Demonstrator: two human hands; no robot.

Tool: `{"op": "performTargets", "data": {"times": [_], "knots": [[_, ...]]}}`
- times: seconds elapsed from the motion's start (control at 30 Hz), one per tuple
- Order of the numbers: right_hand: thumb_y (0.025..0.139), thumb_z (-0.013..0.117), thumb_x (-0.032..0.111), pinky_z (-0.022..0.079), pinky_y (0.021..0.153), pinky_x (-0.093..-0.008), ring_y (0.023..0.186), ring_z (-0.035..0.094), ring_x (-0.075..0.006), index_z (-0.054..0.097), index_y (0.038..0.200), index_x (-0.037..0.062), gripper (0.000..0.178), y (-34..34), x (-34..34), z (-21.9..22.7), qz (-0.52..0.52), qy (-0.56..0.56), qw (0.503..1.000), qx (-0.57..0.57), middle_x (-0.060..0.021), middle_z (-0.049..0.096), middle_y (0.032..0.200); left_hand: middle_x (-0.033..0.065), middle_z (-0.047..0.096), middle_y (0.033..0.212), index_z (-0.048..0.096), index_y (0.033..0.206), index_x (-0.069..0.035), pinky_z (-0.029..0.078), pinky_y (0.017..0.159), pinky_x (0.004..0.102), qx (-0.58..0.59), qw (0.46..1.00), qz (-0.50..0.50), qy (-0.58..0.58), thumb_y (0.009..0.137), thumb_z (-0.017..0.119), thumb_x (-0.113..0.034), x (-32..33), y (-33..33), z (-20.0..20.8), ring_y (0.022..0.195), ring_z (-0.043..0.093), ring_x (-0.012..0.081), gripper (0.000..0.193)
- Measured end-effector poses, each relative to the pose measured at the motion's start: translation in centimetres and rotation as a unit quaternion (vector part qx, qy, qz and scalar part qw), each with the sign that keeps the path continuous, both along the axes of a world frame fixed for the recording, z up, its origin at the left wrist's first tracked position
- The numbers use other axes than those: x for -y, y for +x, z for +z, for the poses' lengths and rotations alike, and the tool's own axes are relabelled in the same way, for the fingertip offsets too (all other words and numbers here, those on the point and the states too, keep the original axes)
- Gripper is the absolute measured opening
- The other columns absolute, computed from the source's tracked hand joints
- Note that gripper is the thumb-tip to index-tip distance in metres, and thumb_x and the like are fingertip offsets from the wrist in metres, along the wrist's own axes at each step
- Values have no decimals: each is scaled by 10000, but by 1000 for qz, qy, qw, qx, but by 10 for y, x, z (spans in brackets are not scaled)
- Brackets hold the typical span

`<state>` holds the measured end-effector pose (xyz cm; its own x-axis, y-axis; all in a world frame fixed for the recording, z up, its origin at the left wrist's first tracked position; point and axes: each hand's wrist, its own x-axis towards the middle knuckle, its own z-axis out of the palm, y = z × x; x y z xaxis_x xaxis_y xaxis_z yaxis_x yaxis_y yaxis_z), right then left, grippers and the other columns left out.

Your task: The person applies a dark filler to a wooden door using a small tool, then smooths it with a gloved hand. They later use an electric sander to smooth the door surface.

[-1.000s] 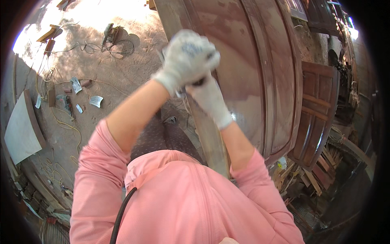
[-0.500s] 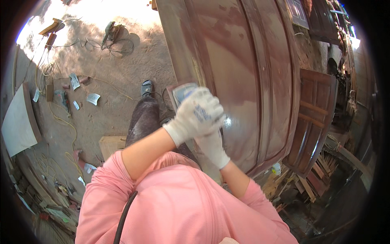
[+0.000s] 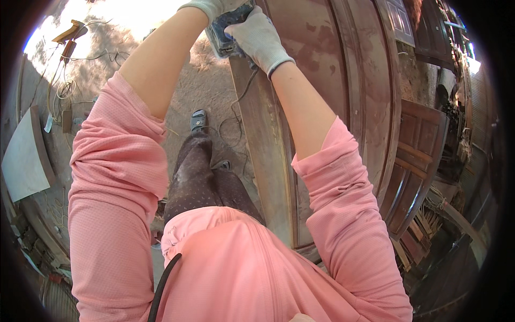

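A blue electric sander with a dark cord is at the far end of what I can see of a large reddish-brown wooden door. It rests along the door's left edge strip and juts out past it. My right hand, in a white work glove, is wrapped round the sander's near side. My left hand, gloved too, grips its far part at the top edge of the view, where its fingers are partly cut off. The sander's underside is hidden.
The cord hangs beside the door's left edge, near my sandalled foot. A second panelled door leans at the right over scrap wood. At the left lie a pale curved board and cables on dirt ground.
Both hands have moved away from my body with the sander, up along the door's left edge. My arms are now stretched out, and the cord shows beneath the sander.
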<state>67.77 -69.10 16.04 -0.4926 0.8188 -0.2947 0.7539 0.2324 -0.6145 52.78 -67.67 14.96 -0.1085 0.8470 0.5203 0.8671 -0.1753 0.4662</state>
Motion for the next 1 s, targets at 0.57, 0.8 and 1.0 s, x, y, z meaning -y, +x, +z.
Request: {"op": "performTargets", "data": {"times": [0.57, 0.8, 1.0], "knots": [[855, 775, 286, 588, 759, -451, 849, 723, -340, 529, 1383, 14, 643, 375, 362, -29, 140, 215, 951, 171, -147, 718, 956, 27, 588, 828, 633, 821, -186, 470, 1012, 428, 97, 946, -295, -92, 788, 677, -370, 321, 329, 9, 884, 622, 225, 192], [863, 764, 267, 579, 776, -441, 894, 722, -313, 584, 1293, 11, 533, 324, 303, -26, 149, 159, 954, 206, -122, 708, 1006, 28, 580, 839, 636, 829, -204, 473, 992, 427, 83, 962, -260, -32, 786, 668, -408, 271, 283, 1, 896, 621, 231, 211], [863, 722, 225, 567, 875, -486, 1021, 683, -433, 569, 1323, 95, 502, 178, 146, -15, -9, -7, 998, -60, -217, 731, 1093, 44, 679, 797, 701, 757, -166, 522, 953, 441, 43, 988, -146, 18, 762, 713, -298, 145, 156, 4, 864, 671, 273, 133]]}}
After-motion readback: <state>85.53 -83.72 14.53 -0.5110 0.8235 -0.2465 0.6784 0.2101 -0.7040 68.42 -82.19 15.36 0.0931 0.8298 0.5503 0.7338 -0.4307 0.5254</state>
